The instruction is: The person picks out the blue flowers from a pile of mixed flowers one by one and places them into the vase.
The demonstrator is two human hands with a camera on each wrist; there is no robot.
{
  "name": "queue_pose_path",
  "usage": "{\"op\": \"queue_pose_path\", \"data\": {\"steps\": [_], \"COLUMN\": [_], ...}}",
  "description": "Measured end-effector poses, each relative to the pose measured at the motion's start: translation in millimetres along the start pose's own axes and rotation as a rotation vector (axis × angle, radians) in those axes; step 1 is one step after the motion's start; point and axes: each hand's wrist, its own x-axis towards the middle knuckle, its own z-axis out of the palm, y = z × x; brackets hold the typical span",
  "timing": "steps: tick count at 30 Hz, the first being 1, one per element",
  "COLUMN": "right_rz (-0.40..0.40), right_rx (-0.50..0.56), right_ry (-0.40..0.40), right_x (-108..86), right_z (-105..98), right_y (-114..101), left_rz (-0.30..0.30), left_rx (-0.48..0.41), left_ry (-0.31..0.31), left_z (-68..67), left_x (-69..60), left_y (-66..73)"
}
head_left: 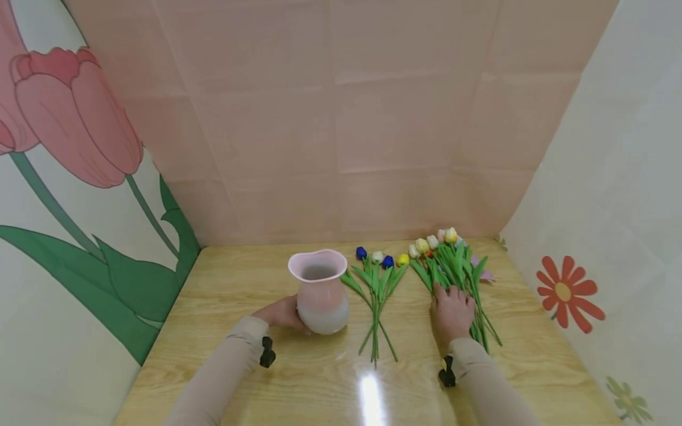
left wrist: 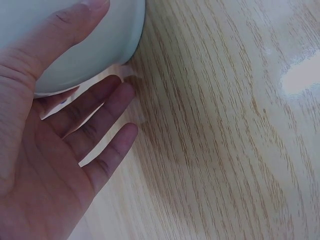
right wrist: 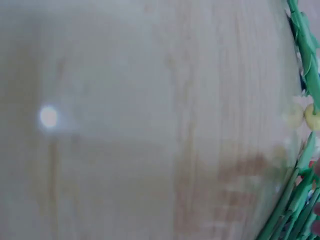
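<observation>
**Sleeves in front, one hand at the vase, one among the tulips**

Closest to us, the left sleeve (head_left: 218, 373) and right sleeve (head_left: 492, 384) lead in over the wooden table (head_left: 298, 390), a black wrist unit (head_left: 267, 352) on the left one. And there's the pink-and-white vase (head_left: 322, 302), left of centre! The left hand (head_left: 282, 312) has its thumb along the lower wall, other fingers loose and extended; whether the base is off the wood, I can't tell.

Over to the right hand (head_left: 454, 310), down on the larger tulip bunch (head_left: 453, 263): is it gripping those stems? Can't tell from here.

The score so far? No flower shows above the vase's rim, so I'd call it early, every visible bloom lying on the table. In between sits the smaller tulip bunch (head_left: 375, 313), two blue heads, a white and a yellow, stems crossed, right between vase and right hand. Trickier is the big bunch, I reckon: overlapping stems, tangled leaves. Behind, a pink backdrop (head_left: 394, 118); a red printed flower (head_left: 563, 290) brightens the right side.
</observation>
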Motion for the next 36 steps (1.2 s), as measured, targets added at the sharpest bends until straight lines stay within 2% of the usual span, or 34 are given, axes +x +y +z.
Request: {"op": "queue_pose_path", "data": {"steps": [4, 8, 13, 19, 24, 27, 32, 36], "right_rz": [-0.014, -0.046, -0.068, -0.116, -0.128, -0.125, -0.14, -0.118], "right_rx": [0.049, 0.085, 0.102, 0.119, 0.104, 0.104, 0.094, 0.071], "right_ry": [0.047, 0.061, 0.014, -0.03, -0.137, -0.16, -0.166, -0.272], "right_x": [3.7, 11.5, 17.6, 14.0, 5.8, 0.5, -11.4, -20.0], "right_z": [-10, -30, -42, -44, -41, -32, -15, -6], "right_y": [-9, -30, -60, -96, -124, -136, -145, -148], "left_rz": [-0.009, -0.019, -0.019, -0.024, -0.027, -0.023, -0.021, -0.032], "left_rx": [0.005, 0.003, -0.015, 0.004, 0.005, 0.005, 0.016, 0.014], "left_ry": [-0.006, 0.001, -0.002, 0.003, 0.009, 0.008, 0.01, 0.011], "left_z": [0.5, 0.2, 0.2, 0.6, 0.7, 1.1, 0.7, 0.8], "left_x": [-0.4, -1.0, -1.0, -0.9, -0.5, 0.4, 0.9, 0.2], "left_y": [1.5, 2.9, 4.1, 3.0, 1.8, 0.5, 1.6, 2.5]}}
